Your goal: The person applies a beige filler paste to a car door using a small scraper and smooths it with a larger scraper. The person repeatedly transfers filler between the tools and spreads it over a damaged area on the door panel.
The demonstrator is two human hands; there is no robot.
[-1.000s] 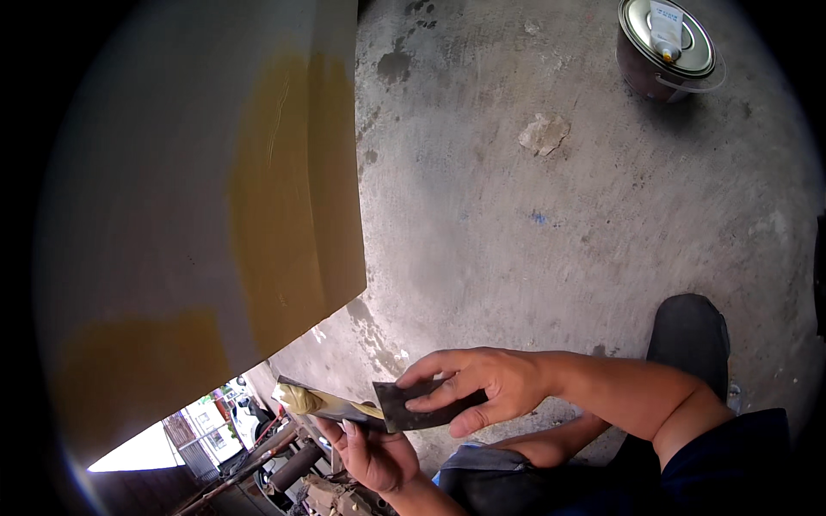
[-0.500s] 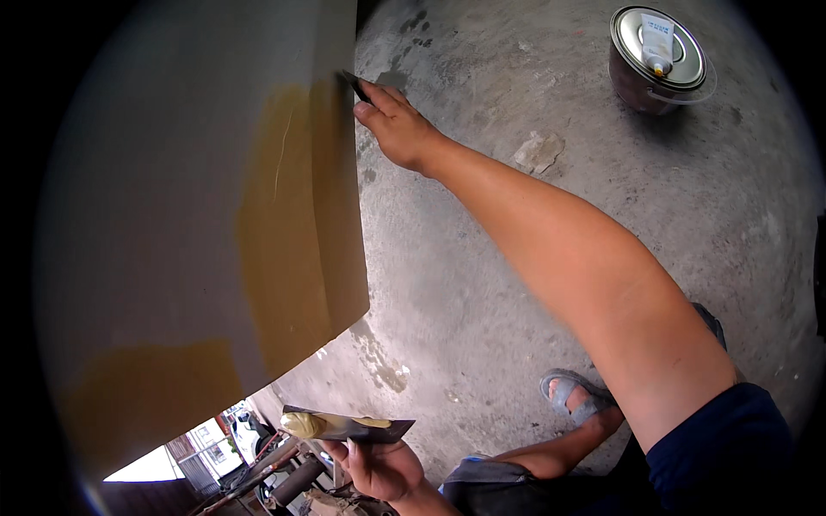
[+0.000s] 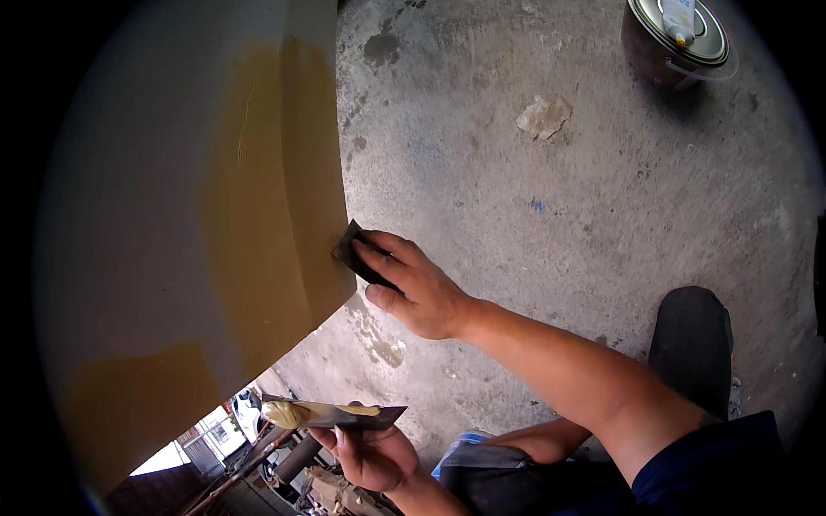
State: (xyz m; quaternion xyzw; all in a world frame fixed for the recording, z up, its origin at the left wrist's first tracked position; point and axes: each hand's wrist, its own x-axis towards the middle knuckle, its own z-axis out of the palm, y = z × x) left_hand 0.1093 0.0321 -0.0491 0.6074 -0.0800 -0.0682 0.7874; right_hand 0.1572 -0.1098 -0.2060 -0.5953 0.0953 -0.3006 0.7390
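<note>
My right hand (image 3: 411, 284) is closed around a dark flat spreader (image 3: 366, 258), whose edge meets the right edge of a grey panel (image 3: 163, 198). Yellowish-brown filler (image 3: 258, 189) coats a broad strip along that edge, with a thin light scratch-like line in it. A second patch of filler (image 3: 146, 396) lies at the panel's lower left. Low in the picture, my left hand (image 3: 376, 456) supports a dark flat plate (image 3: 379, 420) from beneath. On the plate sit a lump of pale yellow putty (image 3: 286, 414) and a smeared streak of it.
A lidded pail (image 3: 680, 52) with a tube (image 3: 680, 19) on top stands on the concrete floor (image 3: 516, 198) at the upper right. A flat pale chunk (image 3: 544, 116) lies nearby. Clutter and metal parts (image 3: 301, 482) fill the lower left. My shoe (image 3: 691, 348) shows at right.
My right hand has moved down along the panel's edge with the spreader, toward the lower corner. The left hand and plate have shifted slightly left. The whole view has shifted a little.
</note>
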